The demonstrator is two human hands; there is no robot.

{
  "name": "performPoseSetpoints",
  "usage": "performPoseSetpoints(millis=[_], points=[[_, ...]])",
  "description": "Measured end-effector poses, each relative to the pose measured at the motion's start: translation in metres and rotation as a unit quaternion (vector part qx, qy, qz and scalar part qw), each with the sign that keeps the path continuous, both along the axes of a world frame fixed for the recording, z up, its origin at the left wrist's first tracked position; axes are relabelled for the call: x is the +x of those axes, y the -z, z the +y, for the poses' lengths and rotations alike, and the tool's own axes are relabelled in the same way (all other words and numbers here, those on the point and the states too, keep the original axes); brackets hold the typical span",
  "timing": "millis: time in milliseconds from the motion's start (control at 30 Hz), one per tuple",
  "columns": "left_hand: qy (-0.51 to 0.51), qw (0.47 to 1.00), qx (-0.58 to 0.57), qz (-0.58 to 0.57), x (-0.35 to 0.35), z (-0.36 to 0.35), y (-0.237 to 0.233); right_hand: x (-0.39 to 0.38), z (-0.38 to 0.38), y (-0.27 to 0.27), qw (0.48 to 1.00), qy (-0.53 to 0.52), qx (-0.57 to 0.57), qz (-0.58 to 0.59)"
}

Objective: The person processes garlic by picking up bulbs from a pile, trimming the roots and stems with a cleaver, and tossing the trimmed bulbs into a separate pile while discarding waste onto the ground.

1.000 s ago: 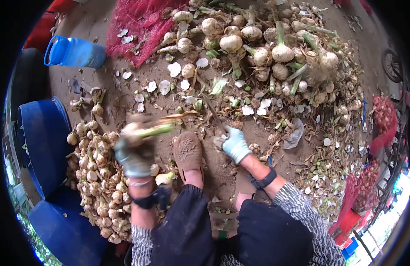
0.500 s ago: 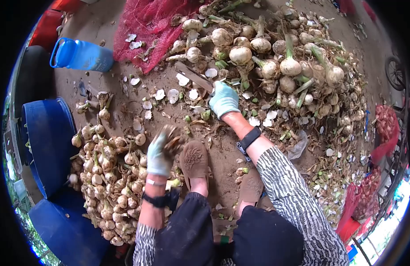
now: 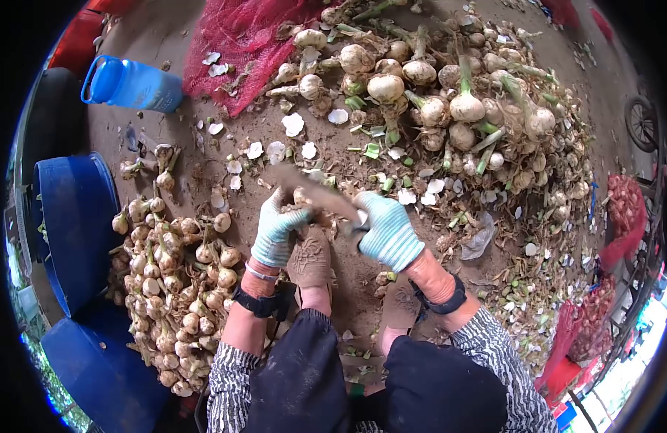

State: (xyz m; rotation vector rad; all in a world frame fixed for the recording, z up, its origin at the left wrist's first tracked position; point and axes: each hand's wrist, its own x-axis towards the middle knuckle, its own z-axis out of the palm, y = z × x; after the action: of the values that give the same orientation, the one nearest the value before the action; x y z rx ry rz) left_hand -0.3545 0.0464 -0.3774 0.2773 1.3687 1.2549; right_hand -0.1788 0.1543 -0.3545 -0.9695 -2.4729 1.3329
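My right hand (image 3: 389, 231), in a striped pale green glove, is closed round the handle of a knife (image 3: 322, 195). Its broad, dirty blade is blurred and points left, crossing just above my left hand (image 3: 277, 232). That gloved left hand is closed on a garlic bulb (image 3: 301, 197), mostly hidden by the blade and fingers. A pile of trimmed garlic bulbs (image 3: 167, 289) lies below and left of my left hand. Beyond my right hand is a heap of garlic with stalks and roots (image 3: 467, 108).
A blue water bottle (image 3: 135, 85) lies near red netting (image 3: 239, 43). Blue plastic containers (image 3: 77, 224) stand at the left edge. Cut roots, stalk pieces and white peel litter the dirt floor (image 3: 275, 151). Filled red net bags (image 3: 625, 209) are on the right, by a wheel (image 3: 641, 123).
My right hand has drawn the knife back from near the heap toward my body. My left hand has moved up and right, bringing the garlic bulb to the blade.
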Motion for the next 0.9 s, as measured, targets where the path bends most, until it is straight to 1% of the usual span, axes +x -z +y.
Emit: performPoseSetpoints(millis=[33,67,100,133,200,233,333,367,400,467,500,533,600,633,667,700,733,800,833,867,900], points=[[0.004,1.000,0.001,0.000,0.005,-0.001,0.002,0.000,-0.001,-0.006,0.999,-0.029,0.018,-0.018],[-0.009,0.999,0.023,0.026,0.014,-0.003,0.007,-0.001,-0.004,-0.012,0.997,-0.058,0.036,-0.037],[-0.023,0.997,0.045,0.051,0.019,-0.005,0.010,-0.002,-0.007,-0.014,0.996,-0.058,0.031,-0.052],[-0.022,0.997,0.044,0.051,0.019,-0.007,0.012,-0.001,-0.008,-0.012,0.997,-0.057,0.030,-0.052],[0.006,0.992,0.058,0.116,0.022,-0.011,0.014,0.000,-0.008,-0.003,0.995,-0.068,0.025,-0.068],[0.006,0.992,0.058,0.115,0.025,-0.013,0.018,0.001,-0.009,0.005,0.997,-0.056,0.018,-0.044],[-0.033,0.996,0.060,0.059,0.029,-0.017,0.027,-0.001,-0.008,0.017,0.998,-0.041,0.028,-0.046],[-0.003,0.998,0.020,0.065,0.026,-0.019,0.027,0.000,-0.009,0.017,0.997,-0.038,0.038,-0.062],[-0.002,0.998,0.014,0.063,0.026,-0.023,0.027,0.002,-0.014,0.015,0.997,-0.038,0.032,-0.065],[-0.034,0.996,-0.002,-0.079,0.024,-0.023,0.026,0.000,-0.017,0.009,0.996,-0.018,0.037,-0.083],[-0.025,0.994,0.005,-0.106,0.022,-0.023,0.022,-0.001,-0.018,0.006,0.996,-0.018,0.047,-0.080],[-0.026,0.994,0.008,-0.102,0.022,-0.024,0.019,-0.003,-0.015,0.010,0.996,-0.019,0.050,-0.075],[-0.037,0.997,0.048,-0.053,0.029,-0.026,0.014,0.002,-0.011,0.028,0.994,0.005,0.085,0.064],[0.047,0.998,0.030,0.001,0.026,-0.008,-0.029,0.002,0.000,0.038,0.991,0.028,0.108,-0.080],[0.100,0.977,0.066,0.176,0.035,-0.006,-0.046,0.024,0.015,0.071,0.988,0.135,-0.003,-0.078],[0.078,0.985,0.068,0.141,0.032,-0.009,-0.051,0.052,0.029,0.123,0.962,0.227,-0.119,-0.091],[0.049,0.991,0.062,0.106,0.029,-0.016,-0.052,0.052,0.034,0.093,0.953,0.247,-0.165,-0.054],[0.132,0.989,-0.013,0.072,-0.004,-0.016,-0.018,0.036,0.016,0.045,0.988,0.143,-0.022,-0.060],[0.191,0.909,0.055,0.368,-0.009,-0.012,-0.005,0.030,0.007,0.038,0.995,0.050,0.082,-0.028],[0.169,0.883,0.007,0.438,-0.007,-0.007,-0.010,0.017,-0.006,0.023,0.986,0.111,-0.118,-0.033],[0.042,0.960,-0.017,0.277,-0.007,-0.004,-0.011,0.011,-0.014,0.005,0.958,0.126,-0.258,-0.020]])
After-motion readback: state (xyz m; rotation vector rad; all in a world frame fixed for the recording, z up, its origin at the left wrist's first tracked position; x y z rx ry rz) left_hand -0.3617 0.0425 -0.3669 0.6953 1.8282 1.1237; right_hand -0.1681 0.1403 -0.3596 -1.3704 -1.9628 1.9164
